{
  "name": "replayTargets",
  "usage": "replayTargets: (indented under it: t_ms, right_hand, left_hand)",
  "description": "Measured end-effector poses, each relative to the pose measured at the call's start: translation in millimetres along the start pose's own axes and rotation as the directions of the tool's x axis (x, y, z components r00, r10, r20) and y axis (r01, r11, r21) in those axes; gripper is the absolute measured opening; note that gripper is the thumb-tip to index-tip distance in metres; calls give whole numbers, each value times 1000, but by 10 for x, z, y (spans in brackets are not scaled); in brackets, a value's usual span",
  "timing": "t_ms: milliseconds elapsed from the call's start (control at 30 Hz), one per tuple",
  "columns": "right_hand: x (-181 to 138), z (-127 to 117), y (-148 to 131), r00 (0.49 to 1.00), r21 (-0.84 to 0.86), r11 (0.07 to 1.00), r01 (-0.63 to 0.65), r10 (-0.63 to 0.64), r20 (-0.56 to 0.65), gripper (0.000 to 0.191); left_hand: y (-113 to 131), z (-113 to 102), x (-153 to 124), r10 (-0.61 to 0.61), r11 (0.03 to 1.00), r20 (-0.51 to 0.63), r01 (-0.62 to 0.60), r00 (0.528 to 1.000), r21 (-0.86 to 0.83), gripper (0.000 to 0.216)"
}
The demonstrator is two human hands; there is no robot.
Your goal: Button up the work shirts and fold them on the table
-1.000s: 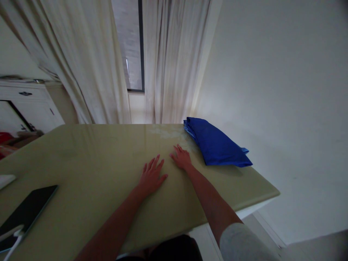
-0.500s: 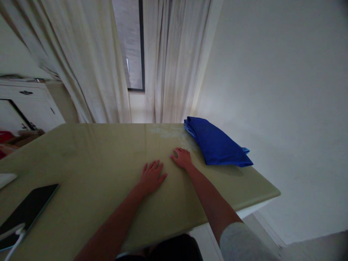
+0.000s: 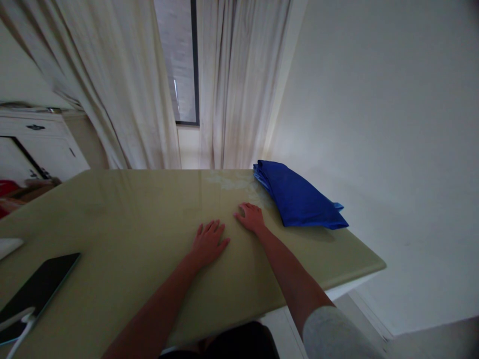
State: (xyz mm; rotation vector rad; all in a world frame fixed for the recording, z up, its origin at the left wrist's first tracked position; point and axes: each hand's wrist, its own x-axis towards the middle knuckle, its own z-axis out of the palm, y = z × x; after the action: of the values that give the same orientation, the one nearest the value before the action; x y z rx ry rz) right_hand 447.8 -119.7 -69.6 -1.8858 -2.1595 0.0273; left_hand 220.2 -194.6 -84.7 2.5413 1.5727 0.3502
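My left hand [image 3: 208, 243] rests palm down on the greenish table [image 3: 130, 224], its fingers spread and nothing in it. To its right and a little farther off, my right hand [image 3: 251, 217] also lies on the tabletop, fingers loosely apart and holding nothing. A folded dark blue cloth [image 3: 303, 199] with lighter blue layers at its edges lies at the table's right side. It is the thing nearest my right hand, with a small gap between them.
A dark tablet [image 3: 41, 284] with a white cable [image 3: 24, 324] lies at the table's left front. A white object [image 3: 9, 246] is beyond it. Curtains [image 3: 239, 85] hang behind the table, a wall [image 3: 392, 149] rises at right, and a white cabinet [image 3: 41, 142] stands at back left.
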Motion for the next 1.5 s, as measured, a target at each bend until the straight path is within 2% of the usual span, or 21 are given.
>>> replayTargets:
  t_ms: [333, 633, 733, 833, 900, 967, 1133, 1233, 1333, 1400, 1467, 1500]
  right_hand:
    - [19, 99, 55, 999, 45, 999, 13, -11, -37, 55]
    - [0, 64, 16, 998, 9, 1000, 19, -18, -56, 51]
    - [-14, 34, -5, 995, -38, 999, -24, 21, -94, 49]
    - [-36, -17, -46, 991, -90, 987, -136, 134, -28, 43]
    - [-48, -48, -80, 979, -113, 975, -190, 197, 48, 47]
    - [-53, -65, -111, 970, -130, 966, -222, 233, 75, 50]
    - [-50, -64, -131, 967, -158, 958, -240, 250, 46, 50]
    - [-58, -90, -110, 980, -123, 976, -180, 188, 57, 50]
    - [-112, -146, -127, 992, -71, 994, -83, 89, 88, 46]
    - [-195, -179, -208, 994, -46, 999, -27, 32, 106, 46]
    - [-317, -203, -365, 985, 137, 989, 48, -70, 156, 54]
    - [-387, -214, -469, 969, 312, 945, 95, -160, 189, 58]
  left_hand:
    - [28, -47, -1, -11, 1000, 27, 10, 1000, 12, 63]
    - [1, -5, 11, -5, 1000, 26, 4, 1000, 21, 64]
    - [-1, 8, 11, -7, 1000, 22, 7, 1000, 23, 64]
    - [-2, 4, 6, -2, 1000, 7, 2, 1000, 16, 63]
    - [-7, 1, 5, 1, 1000, 2, -1, 1000, 7, 63]
    - [-13, 3, 7, 1, 1000, 3, -1, 1000, -3, 63]
    - [-24, 38, 4, 1, 1000, -8, -1, 1000, -17, 62]
    - [-34, 60, 17, 2, 999, -13, -2, 1000, -33, 62]
    - [-34, 26, 77, -28, 987, -60, 18, 998, -158, 57]
    - [-8, -50, 123, -92, 932, -120, 43, 988, -361, 55]
    - [45, -167, 134, -146, 786, -151, 22, 978, -618, 57]
    - [78, -235, 118, -140, 683, -142, -8, 980, -730, 60]
